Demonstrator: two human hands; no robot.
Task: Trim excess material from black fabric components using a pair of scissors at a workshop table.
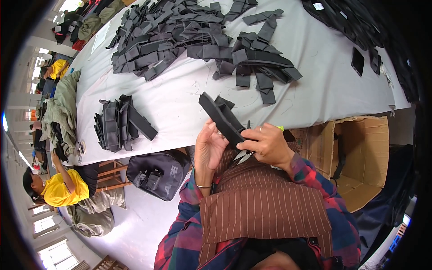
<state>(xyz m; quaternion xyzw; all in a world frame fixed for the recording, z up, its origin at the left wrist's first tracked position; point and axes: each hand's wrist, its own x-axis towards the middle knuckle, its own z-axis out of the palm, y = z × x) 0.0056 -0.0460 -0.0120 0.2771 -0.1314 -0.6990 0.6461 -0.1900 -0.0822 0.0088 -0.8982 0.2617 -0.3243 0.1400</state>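
Your left hand [209,143] is closed on the left side of a long, dark grey folded fabric strip [221,118], while your right hand [269,143] pinches its near end and also grips small snips with pointed silver blades [243,156]. The strip is held between both hands around the table's near edge, slanting far and left. The likeliest mishap, I judge, is a nick in the strip or the brown pinstriped apron [265,213], because the bare blades stand apart and point back toward your lap. A loosened pinch could also let the strip slip off the edge. The strip looks matte, flat and stiff, with crisp edges and a loose flap on its far side. Similar pieces form a jumbled dark grey heap [166,38] at the far side and a tidier dark grey stack [118,123] at the left, both on the white cloth-covered table [180,96], its covering softly wrinkled. To your right gapes an open brown cardboard box [380,153], its flaps creased.
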